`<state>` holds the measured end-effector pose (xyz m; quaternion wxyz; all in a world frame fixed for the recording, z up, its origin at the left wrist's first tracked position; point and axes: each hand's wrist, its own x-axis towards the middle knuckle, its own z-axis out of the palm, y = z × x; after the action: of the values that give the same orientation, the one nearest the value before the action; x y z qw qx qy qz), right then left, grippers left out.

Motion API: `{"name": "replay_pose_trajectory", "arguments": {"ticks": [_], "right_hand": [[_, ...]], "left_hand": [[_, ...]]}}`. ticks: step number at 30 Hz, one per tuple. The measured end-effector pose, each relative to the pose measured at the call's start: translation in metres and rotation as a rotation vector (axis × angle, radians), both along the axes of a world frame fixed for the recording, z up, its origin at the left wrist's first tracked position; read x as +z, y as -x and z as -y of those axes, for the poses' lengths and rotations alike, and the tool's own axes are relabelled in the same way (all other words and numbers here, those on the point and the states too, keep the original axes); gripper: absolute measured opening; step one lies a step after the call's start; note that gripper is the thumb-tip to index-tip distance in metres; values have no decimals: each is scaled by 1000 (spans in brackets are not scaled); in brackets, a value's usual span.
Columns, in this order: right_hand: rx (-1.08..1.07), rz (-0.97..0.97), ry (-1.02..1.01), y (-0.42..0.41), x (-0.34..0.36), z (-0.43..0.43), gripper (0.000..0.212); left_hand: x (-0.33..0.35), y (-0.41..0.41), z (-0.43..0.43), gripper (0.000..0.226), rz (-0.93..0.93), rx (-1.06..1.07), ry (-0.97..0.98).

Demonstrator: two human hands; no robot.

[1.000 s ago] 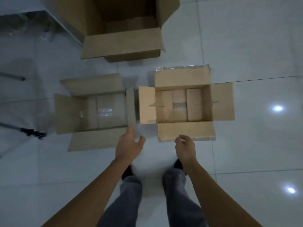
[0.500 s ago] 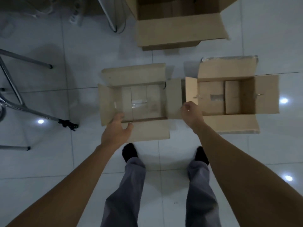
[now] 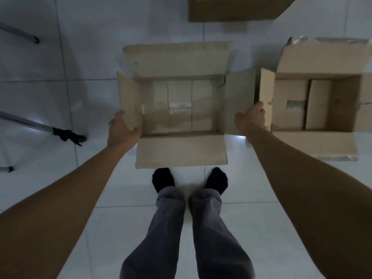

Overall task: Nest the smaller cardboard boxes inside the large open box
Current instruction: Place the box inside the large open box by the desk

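I stand on a pale tiled floor (image 3: pixel 261 208) in a dim room, my feet in dark socks, with metal stand legs (image 3: pixel 42 125) off to the left. Just beyond my toes sits an open cardboard box (image 3: pixel 181 109), mouth up, all four flaps spread, its long axis running left to right. My left hand (image 3: pixel 122 129) grips its left side flap, thumb inside. My right hand (image 3: pixel 251 119) is spread flat against the right flap. Just beside it, on the right, lies a second open box (image 3: pixel 314 105), also mouth up. The large box (image 3: pixel 231 11) stands farther off, cut by the frame's far edge.
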<state>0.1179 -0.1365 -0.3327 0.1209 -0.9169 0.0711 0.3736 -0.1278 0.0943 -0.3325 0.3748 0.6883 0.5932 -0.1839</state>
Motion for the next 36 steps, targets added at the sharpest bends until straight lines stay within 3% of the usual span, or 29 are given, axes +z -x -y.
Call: {"name": "replay_pose_trajectory", "arguments": {"ticks": [4,6,9,14,19,28,31,36], "right_hand": [[-44,-41,24,1,-29,7,70],[-4,-36,39,5,-38,13,55],[86,10,19,11,-45,23,11],[158,68,-49,22,-19,35,14],[200,89,-81,31,59,50,32],[95,103,-187,58,256,63,28],[45,159,-237,58,313,75,27],[-30,284,-301,55,392,91,27]], "left_hand": [[-29,-12,2,83,-4,329,-7],[-40,-13,6,64,-36,453,-32],[-47,-11,13,23,-46,412,-117],[-20,5,18,13,-75,337,-172],[52,26,29,11,-59,278,-111],[248,39,41,22,36,5,-107],[300,38,28,7,96,-33,-120],[367,36,13,6,247,-72,-87]]}}
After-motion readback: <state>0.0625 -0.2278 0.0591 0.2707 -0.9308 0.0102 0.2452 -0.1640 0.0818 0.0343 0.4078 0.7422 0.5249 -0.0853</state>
